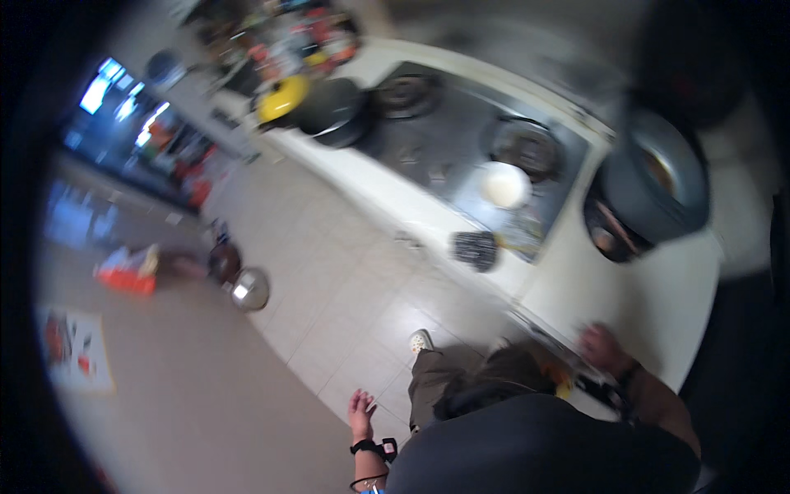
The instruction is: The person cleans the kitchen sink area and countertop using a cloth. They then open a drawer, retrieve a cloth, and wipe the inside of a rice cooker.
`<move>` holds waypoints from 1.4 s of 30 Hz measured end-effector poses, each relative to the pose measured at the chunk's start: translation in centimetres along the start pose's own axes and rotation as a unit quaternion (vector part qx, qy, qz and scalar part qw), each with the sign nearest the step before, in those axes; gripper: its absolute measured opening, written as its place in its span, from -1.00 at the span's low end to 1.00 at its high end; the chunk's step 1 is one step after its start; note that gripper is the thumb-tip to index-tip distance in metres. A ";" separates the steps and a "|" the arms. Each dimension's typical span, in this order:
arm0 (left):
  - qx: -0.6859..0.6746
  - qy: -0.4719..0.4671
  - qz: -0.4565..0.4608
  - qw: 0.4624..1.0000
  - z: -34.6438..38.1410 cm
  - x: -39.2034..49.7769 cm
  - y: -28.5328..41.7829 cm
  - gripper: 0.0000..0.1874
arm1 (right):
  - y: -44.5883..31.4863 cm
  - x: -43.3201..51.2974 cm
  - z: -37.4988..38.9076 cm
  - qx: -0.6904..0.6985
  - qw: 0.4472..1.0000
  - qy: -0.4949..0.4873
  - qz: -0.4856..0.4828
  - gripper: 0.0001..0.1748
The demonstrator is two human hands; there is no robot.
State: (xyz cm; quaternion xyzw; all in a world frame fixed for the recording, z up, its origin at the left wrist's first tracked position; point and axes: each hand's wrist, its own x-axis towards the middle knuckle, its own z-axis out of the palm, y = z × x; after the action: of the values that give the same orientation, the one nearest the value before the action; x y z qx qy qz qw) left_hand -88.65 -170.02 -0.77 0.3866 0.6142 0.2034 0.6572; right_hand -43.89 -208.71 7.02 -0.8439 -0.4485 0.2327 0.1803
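Observation:
My left hand (361, 410) hangs over the tiled floor, fingers loosely apart, with nothing in it; a black band is on the wrist. My right hand (602, 349) is blurred at the front edge of the white countertop (592, 296); whether its fingers are closed cannot be told. Beyond it, a large dark pot (654, 213) stands on the counter. A gas stove (457, 111) is set into the counter, with a round white item (506, 186) near its front burner (528, 148). A dark patterned pad (475, 250) lies at the counter's front edge.
A dark pan (338, 114) and a yellow item (284, 100) are at the stove's far end, near many blurred packages (302, 43). A metal lid (251, 289) and a red-and-white bag (129, 270) are at the left. My shoe (421, 341) is on floor tiles.

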 end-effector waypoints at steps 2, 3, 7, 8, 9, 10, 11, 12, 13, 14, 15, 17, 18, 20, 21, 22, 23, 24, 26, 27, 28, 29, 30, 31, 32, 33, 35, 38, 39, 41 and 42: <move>-0.035 0.035 -0.019 0.999 -2.3 1.3 -0.2 -0.56 | -1.4 -0.1 -0.9 -0.091 0.990 -0.078 0.080 -0.90; -0.034 0.055 -0.041 0.997 -3.3 2.5 -0.2 -0.55 | -3.0 0.7 -0.7 -0.031 0.997 0.061 0.040 -0.97; -0.088 0.063 -0.031 0.994 -7.5 9.2 3.1 -0.54 | -12.8 9.0 1.0 0.043 0.996 0.074 -0.015 -0.85; -0.096 0.054 -0.006 0.994 -8.6 11.1 4.8 -0.53 | -15.8 12.0 1.6 0.041 0.997 0.059 -0.016 -0.85; -0.091 0.053 0.015 0.994 -9.6 13.4 6.3 -0.52 | -18.4 14.9 2.6 0.036 0.997 0.052 -0.031 -0.85; -0.084 0.053 0.028 0.995 -10.6 15.3 8.4 -0.51 | -21.4 17.5 3.0 0.034 0.998 0.036 -0.036 -0.84; -0.071 0.056 0.032 0.995 -11.2 17.0 10.3 -0.51 | -24.0 20.2 3.4 0.068 0.995 0.052 -0.045 -0.81; -0.061 0.037 0.057 0.996 -12.2 18.7 12.6 -0.48 | -26.4 23.0 3.6 0.115 0.990 0.067 -0.056 -0.78; -0.069 0.027 0.077 0.994 -12.9 20.3 15.3 -0.49 | -28.7 25.8 3.6 0.105 0.992 0.067 -0.035 -0.76; -0.073 0.020 0.098 0.992 -13.5 21.8 18.1 -0.49 | -30.9 28.4 3.5 0.111 0.991 0.072 -0.028 -0.74; -0.070 0.016 0.117 0.991 -14.0 23.1 20.8 -0.50 | -32.8 30.7 3.2 0.120 0.991 0.062 -0.016 -0.73; -0.079 -0.009 0.151 0.985 -14.5 25.2 26.0 -0.52 | -36.1 35.2 2.7 0.152 0.987 0.053 -0.027 -0.72; -0.084 -0.019 0.170 0.982 -14.4 26.4 28.5 -0.53 | -37.6 37.3 2.8 0.155 0.987 0.048 -0.009 -0.71; -0.067 -0.051 0.188 0.978 -13.8 29.0 33.3 -0.54 | -40.1 41.8 3.4 0.168 0.983 0.059 -0.037 -0.70; -0.058 -0.065 0.201 0.976 -13.3 30.5 35.4 -0.55 | -41.1 44.1 3.8 0.186 0.981 0.054 -0.020 -0.70; -0.059 -0.085 0.209 0.972 -12.8 32.2 37.5 -0.56 | -41.9 46.5 4.4 0.201 0.978 0.050 -0.015 -0.70; -0.048 -0.097 0.218 0.970 -12.3 33.8 39.3 -0.57 | -42.6 49.1 5.0 0.207 0.977 0.048 -0.011 -0.70; -0.034 -0.110 0.231 0.966 -11.9 35.8 41.3 -0.57 | -43.4 52.1 5.8 0.227 0.972 0.055 -0.030 -0.69; -0.008 -0.127 0.272 0.954 -11.8 39.8 45.2 -0.59 | -45.4 58.5 7.8 0.253 0.961 0.081 -0.080 -0.69; 0.004 -0.105 0.258 0.960 -12.1 41.9 47.1 -0.60 | -46.5 62.2 8.7 0.265 0.957 0.081 -0.082 -0.69; 0.014 -0.091 0.257 0.962 -12.7 43.6 48.6 -0.60 | -48.0 65.9 9.7 0.274 0.953 0.085 -0.096 -0.68; 0.023 -0.077 0.255 0.964 -13.5 45.3 50.2 -0.60 | -49.8 69.8 10.4 0.275 0.954 0.080 -0.087 -0.68; -0.007 -0.040 0.218 0.975 -14.5 46.7 51.6 -0.62 | -51.7 73.4 10.8 0.246 0.960 0.084 -0.106 -0.69; -0.043 -0.014 0.206 0.978 -15.8 48.0 52.7 -0.61 | -53.8 76.3 11.1 0.287 0.943 0.084 -0.148 -0.69; -0.060 0.012 0.198 0.978 -17.4 49.0 53.7 -0.60 | -56.2 79.8 11.1 0.311 0.934 0.074 -0.160 -0.69; -0.079 0.040 0.189 0.978 -18.8 50.1 54.8 -0.60 | -58.7 83.2 10.6 0.332 0.922 0.070 -0.185 -0.70; -0.135 0.063 0.185 0.971 -21.6 51.7 56.4 -0.60 | -63.9 88.9 9.7 0.350 0.918 0.017 -0.186 -0.71; -0.157 0.105 0.168 0.968 -24.4 55.1 59.2 -0.63 | -71.0 97.2 8.7 0.308 0.920 -0.032 -0.243 -0.70; -0.160 0.112 0.161 0.967 -25.1 56.8 60.3 -0.63 | -72.9 99.9 8.8 0.282 0.913 -0.025 -0.292 -0.70; -0.165 0.099 0.169 0.967 -25.9 61.2 63.2 -0.63 | -76.4 105.5 9.8 0.302 0.887 -0.004 -0.349 -0.70; -0.167 0.081 0.177 0.967 -26.1 63.8 64.8 -0.62 | -77.8 107.8 10.8 0.308 0.866 0.018 -0.394 -0.70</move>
State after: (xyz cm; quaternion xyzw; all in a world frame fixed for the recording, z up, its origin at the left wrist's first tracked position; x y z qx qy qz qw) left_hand -90.00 -75.86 8.25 0.3558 0.5448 0.4468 0.6140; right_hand -49.49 -75.60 13.15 -0.5027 -0.6459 0.2531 0.5158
